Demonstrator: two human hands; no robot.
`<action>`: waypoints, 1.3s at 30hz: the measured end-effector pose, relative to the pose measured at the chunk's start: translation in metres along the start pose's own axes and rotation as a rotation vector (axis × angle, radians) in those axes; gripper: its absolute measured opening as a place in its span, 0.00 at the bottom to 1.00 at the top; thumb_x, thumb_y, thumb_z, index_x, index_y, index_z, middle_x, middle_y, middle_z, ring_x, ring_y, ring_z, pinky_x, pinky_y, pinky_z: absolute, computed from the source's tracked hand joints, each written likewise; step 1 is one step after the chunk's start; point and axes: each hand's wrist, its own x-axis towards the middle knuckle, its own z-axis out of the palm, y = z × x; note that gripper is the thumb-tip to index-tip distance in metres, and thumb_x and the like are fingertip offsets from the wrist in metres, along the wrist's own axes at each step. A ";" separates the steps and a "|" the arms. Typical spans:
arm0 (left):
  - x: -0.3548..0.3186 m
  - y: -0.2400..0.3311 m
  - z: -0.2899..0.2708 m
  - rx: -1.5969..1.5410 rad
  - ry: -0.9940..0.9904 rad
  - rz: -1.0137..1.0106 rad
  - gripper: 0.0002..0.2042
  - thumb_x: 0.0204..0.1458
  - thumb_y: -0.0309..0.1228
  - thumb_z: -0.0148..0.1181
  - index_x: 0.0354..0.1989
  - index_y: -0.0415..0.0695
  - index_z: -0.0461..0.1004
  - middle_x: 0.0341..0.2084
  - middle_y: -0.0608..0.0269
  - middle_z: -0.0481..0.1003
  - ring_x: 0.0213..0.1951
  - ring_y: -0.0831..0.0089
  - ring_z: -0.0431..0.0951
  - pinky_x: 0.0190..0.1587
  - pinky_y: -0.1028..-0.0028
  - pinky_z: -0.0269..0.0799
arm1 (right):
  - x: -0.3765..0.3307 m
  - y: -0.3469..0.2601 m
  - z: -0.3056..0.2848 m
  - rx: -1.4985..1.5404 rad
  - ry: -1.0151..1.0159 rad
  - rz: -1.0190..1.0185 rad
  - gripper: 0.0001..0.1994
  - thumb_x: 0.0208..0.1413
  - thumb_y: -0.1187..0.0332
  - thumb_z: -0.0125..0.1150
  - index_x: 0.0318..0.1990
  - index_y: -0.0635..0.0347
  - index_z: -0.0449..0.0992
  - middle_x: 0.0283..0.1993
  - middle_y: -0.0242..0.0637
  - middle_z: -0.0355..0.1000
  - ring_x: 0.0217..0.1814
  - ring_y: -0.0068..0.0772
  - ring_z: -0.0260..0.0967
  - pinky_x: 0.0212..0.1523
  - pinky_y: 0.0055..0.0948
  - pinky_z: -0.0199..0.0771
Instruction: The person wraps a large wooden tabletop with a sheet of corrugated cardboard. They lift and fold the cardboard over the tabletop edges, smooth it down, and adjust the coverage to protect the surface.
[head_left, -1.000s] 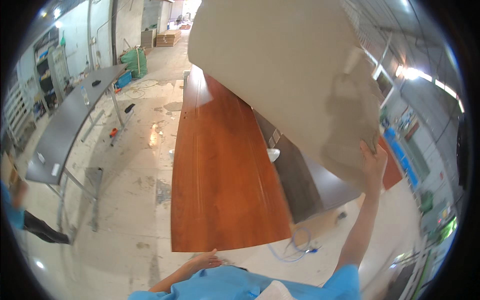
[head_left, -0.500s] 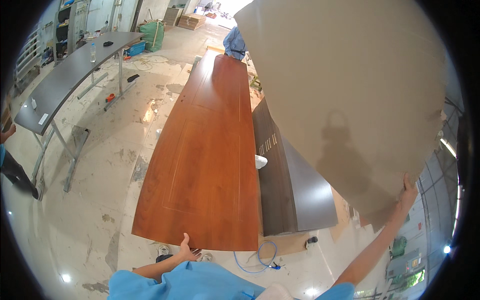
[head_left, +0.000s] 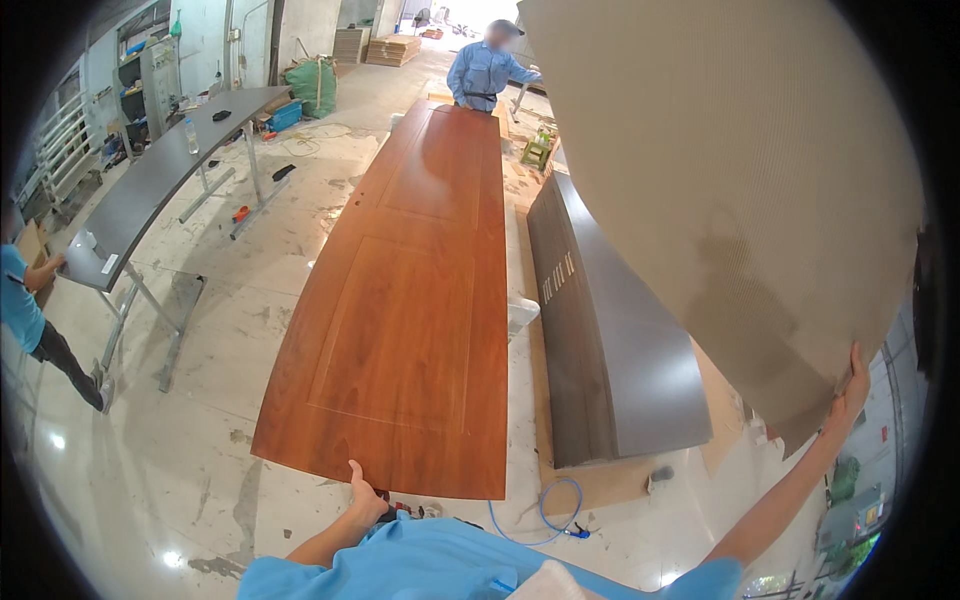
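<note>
Apparently midway: large beige cardboard-like sheet (head_left: 700, 150) aloft, not set down, right hand (head_left: 850, 392) gripping edge; glossy red-brown wooden panel (head_left: 410, 320) stretches bare beside dark-grey panel stack (head_left: 650, 370), left hand (head_left: 366, 497) clasping near end.

A worker stands with both arms spread, the two bare hands set at very different reaches. The left hand (head_left: 368, 492) sits low and close in front of the body, thumb upright and the other fingers largely out of sight. Behind it, the left forearm (head_left: 325, 538) runs short and slanted, its elbow bent near the waist. On the other side, the right arm (head_left: 775, 505) stretches long and nearly straight, out and away from the torso. At its end the right hand (head_left: 850, 390) is held higher, fingers pointing up and curled in a grip.
</note>
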 end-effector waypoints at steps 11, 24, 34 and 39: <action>-0.002 -0.014 0.003 -0.050 -0.052 0.022 0.40 0.47 0.73 0.50 0.60 0.55 0.66 0.59 0.63 0.67 0.59 0.64 0.64 0.59 0.58 0.60 | 0.039 0.048 -0.045 0.022 0.175 0.045 0.34 0.56 0.62 0.68 0.64 0.74 0.61 0.65 0.46 0.64 0.65 0.43 0.63 0.65 0.37 0.61; 0.002 -0.065 0.024 0.030 -0.151 -0.210 0.49 0.42 0.70 0.61 0.64 0.47 0.57 0.61 0.55 0.59 0.64 0.58 0.57 0.70 0.48 0.42 | 0.070 0.065 -0.096 -0.047 0.351 0.173 0.42 0.52 0.57 0.70 0.66 0.77 0.57 0.71 0.54 0.56 0.73 0.48 0.54 0.70 0.42 0.52; -0.004 -0.077 0.036 -0.097 -0.142 -0.148 0.45 0.44 0.68 0.61 0.64 0.51 0.58 0.60 0.55 0.60 0.59 0.55 0.60 0.61 0.50 0.61 | 0.017 0.146 -0.115 -0.005 0.255 0.237 0.37 0.54 0.60 0.68 0.64 0.77 0.60 0.67 0.55 0.60 0.68 0.49 0.59 0.67 0.42 0.58; 0.002 -0.080 0.039 -0.105 -0.132 -0.111 0.41 0.46 0.67 0.59 0.62 0.53 0.61 0.59 0.56 0.62 0.58 0.55 0.62 0.58 0.49 0.64 | -0.048 0.230 -0.098 0.180 0.222 0.264 0.31 0.60 0.64 0.63 0.62 0.79 0.60 0.61 0.54 0.66 0.61 0.49 0.65 0.61 0.41 0.65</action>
